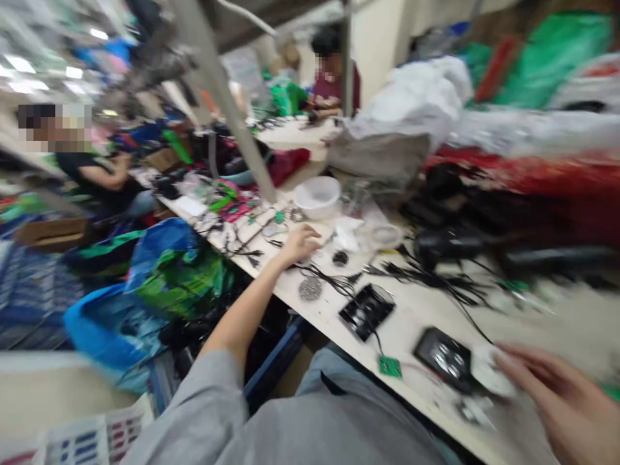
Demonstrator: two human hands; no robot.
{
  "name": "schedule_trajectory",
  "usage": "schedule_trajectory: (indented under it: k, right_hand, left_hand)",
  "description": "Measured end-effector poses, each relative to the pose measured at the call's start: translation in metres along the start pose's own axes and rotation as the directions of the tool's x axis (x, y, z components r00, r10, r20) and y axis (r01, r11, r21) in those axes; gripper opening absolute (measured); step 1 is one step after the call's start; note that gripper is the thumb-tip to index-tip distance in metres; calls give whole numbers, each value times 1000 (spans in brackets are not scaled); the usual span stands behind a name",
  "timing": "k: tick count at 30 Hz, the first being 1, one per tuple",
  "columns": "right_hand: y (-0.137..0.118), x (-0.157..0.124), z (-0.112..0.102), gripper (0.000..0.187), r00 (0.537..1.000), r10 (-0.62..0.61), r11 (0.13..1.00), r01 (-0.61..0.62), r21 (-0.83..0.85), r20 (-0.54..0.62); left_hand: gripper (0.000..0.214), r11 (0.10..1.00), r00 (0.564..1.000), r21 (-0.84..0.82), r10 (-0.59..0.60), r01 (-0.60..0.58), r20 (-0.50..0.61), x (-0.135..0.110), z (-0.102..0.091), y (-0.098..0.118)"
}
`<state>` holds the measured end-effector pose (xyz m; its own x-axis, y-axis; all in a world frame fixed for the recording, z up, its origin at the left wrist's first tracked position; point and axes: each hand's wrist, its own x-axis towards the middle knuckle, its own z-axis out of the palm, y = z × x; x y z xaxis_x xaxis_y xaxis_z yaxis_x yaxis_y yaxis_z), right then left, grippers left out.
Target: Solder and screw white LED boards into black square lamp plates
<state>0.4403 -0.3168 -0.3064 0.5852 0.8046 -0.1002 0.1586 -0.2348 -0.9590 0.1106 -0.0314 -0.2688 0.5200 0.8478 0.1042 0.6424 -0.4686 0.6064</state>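
Observation:
My left hand (301, 245) reaches over the workbench with its fingers apart and nothing visible in them. Just below it lie black cables (334, 279) and a round perforated metal disc (310, 289). My right hand (564, 394) is at the lower right, smeared by motion. Its fingertips meet or overlap a white part (491, 371), and I cannot make out whether they grip it. Left of that part lies a black housing with shiny round spots (444, 357). Nearer the middle rests an open black casing (367, 311), its wire running to a green circuit board (390, 366).
A white bowl (317, 197) stands farther back on the bench (411, 310). A slanted metal post (232, 103) rises behind it. Black cylindrical items (450, 245) are heaped at right. Blue and green bags (165, 278) lie left of the bench. Two people sit farther off.

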Motion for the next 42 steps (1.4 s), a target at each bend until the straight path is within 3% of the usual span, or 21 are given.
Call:
schedule_trajectory:
  k: [2,3,5,9,12,14,19,25,32,38,42]
  right_hand:
    - [1,-6,0,35,991,20,985,-42,-169,-131]
    - [1,-4,1,40,990,-4,983,-22,-180,-144]
    - [1,3,6,39,995,-32,981,14,-195,-91]
    - [-8,12,19,22,987,-92,973,118,-200,135]
    - [-12,12,25,15,943,-227,923,288,-256,242]
    - [-9,9,25,16,928,-284,889,349,-298,239]
    - [12,-3,16,18,929,-324,846,370,-384,179]
    - [27,-17,21,24,843,-524,704,509,-496,122]
    - [24,-21,27,24,800,-578,590,548,-593,164]
    - [24,-22,29,25,803,-585,598,521,-609,113]
    - [18,-23,31,20,862,-506,751,444,-488,6]
  left_hand:
    - [12,997,981,32,72,-67,-179,-10,7,11]
    - [12,989,954,60,143,-131,-265,-17,11,19]
    - [13,957,904,80,291,-281,-313,-38,24,43]
    - [11,849,840,17,526,-529,-136,-88,67,102]
    - [14,792,792,-27,610,-610,17,-111,106,130]
    - [14,801,799,-75,599,-594,61,-117,126,137]
    - [11,887,884,-103,459,-450,91,-123,151,138]
    - [15,926,914,-67,377,-371,153,-125,162,143]
    - [18,940,938,-173,318,-293,138,-127,164,140]
    - [13,891,974,-426,211,-155,87,-118,160,133]
    - [8,870,989,-491,111,-50,94,-115,157,132]
